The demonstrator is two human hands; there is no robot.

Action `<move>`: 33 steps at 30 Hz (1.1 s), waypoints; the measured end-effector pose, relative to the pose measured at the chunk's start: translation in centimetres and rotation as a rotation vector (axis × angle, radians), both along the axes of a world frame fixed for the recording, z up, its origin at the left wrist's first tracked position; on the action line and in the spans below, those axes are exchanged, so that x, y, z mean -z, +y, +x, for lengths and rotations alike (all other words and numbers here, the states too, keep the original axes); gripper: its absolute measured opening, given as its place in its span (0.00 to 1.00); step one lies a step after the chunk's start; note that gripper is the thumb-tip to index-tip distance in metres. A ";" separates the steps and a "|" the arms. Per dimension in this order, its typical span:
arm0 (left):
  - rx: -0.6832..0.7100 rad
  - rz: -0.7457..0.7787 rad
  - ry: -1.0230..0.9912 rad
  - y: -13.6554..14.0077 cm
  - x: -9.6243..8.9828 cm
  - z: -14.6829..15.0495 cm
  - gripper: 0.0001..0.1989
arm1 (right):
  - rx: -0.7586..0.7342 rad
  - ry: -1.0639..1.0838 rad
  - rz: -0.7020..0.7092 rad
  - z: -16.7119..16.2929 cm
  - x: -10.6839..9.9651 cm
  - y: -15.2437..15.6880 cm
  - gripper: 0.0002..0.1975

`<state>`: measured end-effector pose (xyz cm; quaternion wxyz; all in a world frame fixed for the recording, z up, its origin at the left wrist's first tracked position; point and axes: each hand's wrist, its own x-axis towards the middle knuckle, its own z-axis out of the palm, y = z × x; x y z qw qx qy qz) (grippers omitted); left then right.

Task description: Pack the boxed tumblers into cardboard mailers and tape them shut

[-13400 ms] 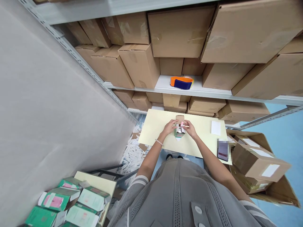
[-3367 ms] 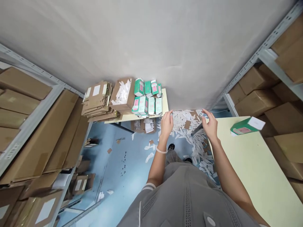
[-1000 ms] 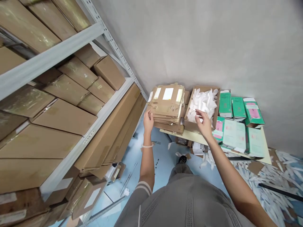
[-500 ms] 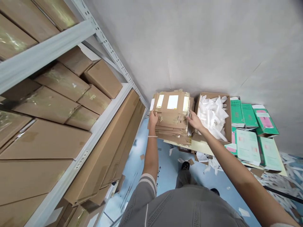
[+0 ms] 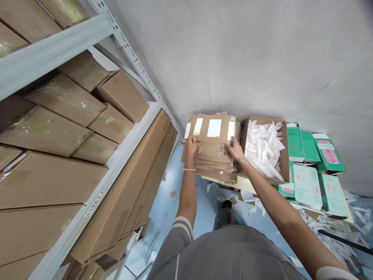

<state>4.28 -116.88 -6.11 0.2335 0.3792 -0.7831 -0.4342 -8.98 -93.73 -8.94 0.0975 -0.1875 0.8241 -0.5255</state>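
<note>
The left hand grips the cardboard stack at its nine o'clock edge and the right hand at its three o'clock edge, spread probably to balance the loose layers; how many each holds, I cannot tell. The stack lies on the tabletop, flattened, brown and ragged-edged, with shiny tape and white labels. At three o'clock from it stand a box of crumpled white paper, then green boxes.
</note>
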 end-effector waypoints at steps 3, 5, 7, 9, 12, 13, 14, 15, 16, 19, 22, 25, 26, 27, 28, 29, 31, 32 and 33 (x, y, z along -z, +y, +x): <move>-0.054 0.044 0.050 -0.2 -0.2 0.0 0.13 | 0.018 -0.034 -0.061 -0.4 0.0 0.3 0.30; -0.089 0.078 0.085 -0.4 -0.3 0.0 0.12 | 0.025 -0.030 -0.141 -0.6 -0.2 0.5 0.30; -0.104 0.102 0.126 -0.5 -0.3 0.1 0.12 | 0.022 -0.013 -0.223 -0.6 -0.6 0.6 0.30; -0.100 0.118 0.171 -0.5 -0.5 0.1 0.12 | 0.008 -0.014 -0.281 -0.5 -1.2 0.5 0.30; -0.103 0.132 0.228 0.0 -0.8 0.1 0.13 | -0.007 -0.048 -0.337 0.0 -2.0 0.2 0.31; -0.107 0.150 0.237 0.3 -1.0 0.2 0.13 | -0.003 -0.064 -0.345 0.2 -2.2 0.1 0.31; -0.112 0.178 0.247 0.5 -1.2 0.3 0.14 | 0.007 -0.081 -0.345 0.4 -2.3 0.1 0.32; -0.117 0.213 0.261 0.7 -1.4 0.5 0.14 | 0.019 -0.097 -0.339 0.6 -2.5 0.1 0.33; -0.123 0.249 0.278 0.9 -1.7 0.7 0.14 | 0.033 -0.112 -0.332 0.8 -2.6 0.2 0.33; -0.132 0.305 0.335 1.4 -2.6 1.7 0.13 | 0.061 -0.135 -0.342 1.5 -3.0 0.8 0.32; -0.097 0.303 0.370 1.8 -3.6 3.0 0.15 | 0.060 -0.146 -0.392 2.1 -3.7 1.8 0.30; -0.032 0.331 0.423 2.5 -4.6 4.5 0.18 | 0.024 -0.153 -0.427 2.6 -5.0 3.1 0.29; -0.006 0.350 0.443 2.8 -4.9 4.9 0.19 | 0.004 -0.150 -0.444 2.8 -5.5 3.7 0.29; 0.022 0.372 0.459 3.2 -5.3 5.3 0.19 | -0.017 -0.145 -0.465 2.9 -6.1 4.4 0.29; 0.056 0.396 0.470 3.6 -5.7 5.6 0.20 | -0.032 -0.137 -0.488 3.1 -6.7 5.1 0.30; 0.094 0.418 0.478 4.0 -6.1 5.9 0.20 | -0.038 -0.128 -0.512 3.3 -7.3 5.9 0.30; 0.165 0.449 0.494 5.0 -7.1 6.0 0.21 | -0.026 -0.106 -0.555 3.6 -8.5 7.5 0.30; 0.196 0.457 0.502 5.7 -7.8 5.9 0.21 | -0.008 -0.092 -0.571 3.7 -9.0 8.5 0.30; 0.223 0.462 0.509 6.5 -8.5 5.7 0.21 | 0.016 -0.076 -0.586 3.9 -9.6 9.5 0.29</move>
